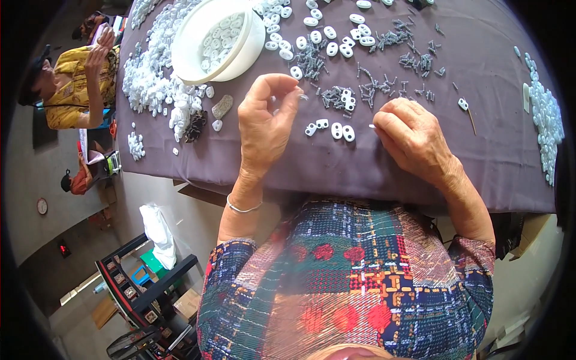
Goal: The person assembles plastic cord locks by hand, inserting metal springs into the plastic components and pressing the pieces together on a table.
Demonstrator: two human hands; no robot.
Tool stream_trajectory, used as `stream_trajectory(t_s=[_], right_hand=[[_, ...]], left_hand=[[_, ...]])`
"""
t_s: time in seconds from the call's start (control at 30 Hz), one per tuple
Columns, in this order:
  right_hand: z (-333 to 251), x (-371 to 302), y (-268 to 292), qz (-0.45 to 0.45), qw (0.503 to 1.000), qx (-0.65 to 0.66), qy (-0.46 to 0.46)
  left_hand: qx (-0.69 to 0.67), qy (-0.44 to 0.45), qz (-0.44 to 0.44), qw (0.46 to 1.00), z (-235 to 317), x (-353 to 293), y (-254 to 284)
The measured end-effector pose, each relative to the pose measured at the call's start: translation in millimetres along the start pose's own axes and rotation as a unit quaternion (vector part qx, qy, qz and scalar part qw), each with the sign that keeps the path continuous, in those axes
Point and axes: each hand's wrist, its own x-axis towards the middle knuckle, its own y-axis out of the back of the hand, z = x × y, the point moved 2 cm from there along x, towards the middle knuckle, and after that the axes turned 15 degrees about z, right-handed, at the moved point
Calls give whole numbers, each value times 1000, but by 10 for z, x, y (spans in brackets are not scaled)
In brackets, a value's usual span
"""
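My left hand (267, 120) is raised over the table, thumb and forefinger pinched together. A small pale bit shows at its fingertips, too small to name. Just beyond it lies a white oval piece (296, 72). My right hand (414, 137) is closed, palm down, its fingertips pressed together; what they hold, if anything, is hidden. Between my hands lie white two-holed oval pieces (336, 131) in a short row. Farther off, another two-holed piece (348, 99) rests on a pile of small grey screws (332, 97).
A cream tub (257, 45) of white pieces leans at the far left, beside a large heap of them (153, 72). More screws (390, 39) are scattered beyond. A thin stick (471, 122) lies at right, near pale pieces (546, 114). Other people (75, 78) sit beyond the left edge.
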Motion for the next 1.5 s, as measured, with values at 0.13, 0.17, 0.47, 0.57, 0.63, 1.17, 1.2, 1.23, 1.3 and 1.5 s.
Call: stream_trajectory(t_s=[0.13, 0.17, 0.47, 0.57, 0.63, 1.17, 1.2, 1.23, 1.3, 1.5], right_hand=[[19, 1, 10, 3, 1000, 4, -10], [16, 3, 14, 3, 1000, 6, -11], [11, 19, 42, 9, 1000, 4, -17], [8, 16, 40, 4, 1000, 3, -15], [2, 12, 39, 9, 1000, 8, -15], [-47, 88, -54, 8, 998, 53, -39], [-64, 132, -69, 16, 991, 100, -89], [-82, 179, -83, 25, 979, 146, -138], [-132, 316, -102, 30, 972, 166, -164], [-125, 551, -214, -97, 881, 248, -392]], left_hand=[[132, -137, 3, 982, -2, 34, 39], [180, -184, -4, 966, 6, 32, 51], [194, -209, -91, 954, 4, 7, 62], [200, -263, -99, 939, 7, 9, 1], [210, -260, -116, 935, -6, 10, -18], [36, -66, -49, 996, 57, -111, -92], [34, -68, -48, 996, 80, -127, -99], [39, -87, -41, 995, 111, -146, -105], [41, -108, -35, 993, 131, -174, -108], [-3, -146, 30, 989, 211, -246, -90]])
